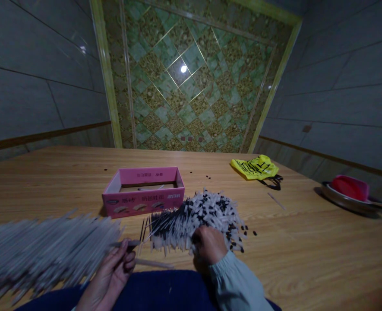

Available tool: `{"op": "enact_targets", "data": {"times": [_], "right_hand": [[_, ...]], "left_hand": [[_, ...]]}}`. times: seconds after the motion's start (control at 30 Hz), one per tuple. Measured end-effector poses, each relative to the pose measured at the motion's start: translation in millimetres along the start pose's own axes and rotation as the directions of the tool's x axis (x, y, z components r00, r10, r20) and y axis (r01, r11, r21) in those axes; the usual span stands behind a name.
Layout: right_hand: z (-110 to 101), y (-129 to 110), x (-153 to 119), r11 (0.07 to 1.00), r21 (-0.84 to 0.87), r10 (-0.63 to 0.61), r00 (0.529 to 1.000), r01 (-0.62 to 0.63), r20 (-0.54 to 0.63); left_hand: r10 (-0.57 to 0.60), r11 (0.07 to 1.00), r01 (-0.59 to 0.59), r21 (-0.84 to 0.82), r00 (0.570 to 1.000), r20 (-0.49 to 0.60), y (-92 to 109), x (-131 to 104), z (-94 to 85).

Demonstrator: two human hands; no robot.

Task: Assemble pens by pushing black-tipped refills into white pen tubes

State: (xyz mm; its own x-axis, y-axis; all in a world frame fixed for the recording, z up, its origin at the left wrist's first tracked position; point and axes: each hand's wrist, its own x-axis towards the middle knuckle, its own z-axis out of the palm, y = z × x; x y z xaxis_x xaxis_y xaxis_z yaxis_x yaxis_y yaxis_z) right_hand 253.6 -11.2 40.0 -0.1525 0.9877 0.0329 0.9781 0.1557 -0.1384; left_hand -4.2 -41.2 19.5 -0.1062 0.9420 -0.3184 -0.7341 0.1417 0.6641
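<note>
My left hand [119, 262] pinches a thin grey-white tube with a dark end [133, 243], held just above the table. My right hand [209, 244] is closed at the near edge of a heap of white translucent pieces and small black caps [213, 211]; what its fingers hold is hidden. Dark thin sticks [165, 222] lie at the heap's left side. A large pile of long clear tubes [45, 246] spreads on the left. One loose tube [155, 263] lies near the table's front edge, between my hands.
An open pink box [143, 205] with a few sticks inside stands behind the piles. A yellow bag [255, 167] with black straps lies at the back right. At the far right is a metal pan [349, 203] holding a red item [349, 188]. Black caps are scattered about.
</note>
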Motion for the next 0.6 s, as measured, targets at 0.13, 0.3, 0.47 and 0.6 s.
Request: {"op": "enact_targets", "data": {"times": [0.13,0.3,0.47,0.6], "right_hand": [[2.9,0.5,0.2,1.0,0.0,-0.003,1.0,0.003,-0.02],[1.2,-2.0,-0.2,1.0,-0.02,-0.013,1.0,0.013,-0.002],[-1.3,-6.0,-0.2,0.999,-0.01,-0.04,0.999,0.04,0.011],[1.5,-5.3,1.7,0.998,0.033,-0.056,0.997,0.055,0.054]], "left_hand": [[-0.007,1.0,0.007,-0.015,1.0,-0.006,0.3,-1.5,0.5],[-0.006,1.0,0.005,-0.024,1.0,-0.003,-1.2,-0.8,1.2],[-0.006,0.999,0.006,-0.033,1.0,0.013,-2.1,0.1,-0.3],[0.009,1.0,-0.009,0.003,0.999,0.031,-1.7,-0.5,-0.8]]}}
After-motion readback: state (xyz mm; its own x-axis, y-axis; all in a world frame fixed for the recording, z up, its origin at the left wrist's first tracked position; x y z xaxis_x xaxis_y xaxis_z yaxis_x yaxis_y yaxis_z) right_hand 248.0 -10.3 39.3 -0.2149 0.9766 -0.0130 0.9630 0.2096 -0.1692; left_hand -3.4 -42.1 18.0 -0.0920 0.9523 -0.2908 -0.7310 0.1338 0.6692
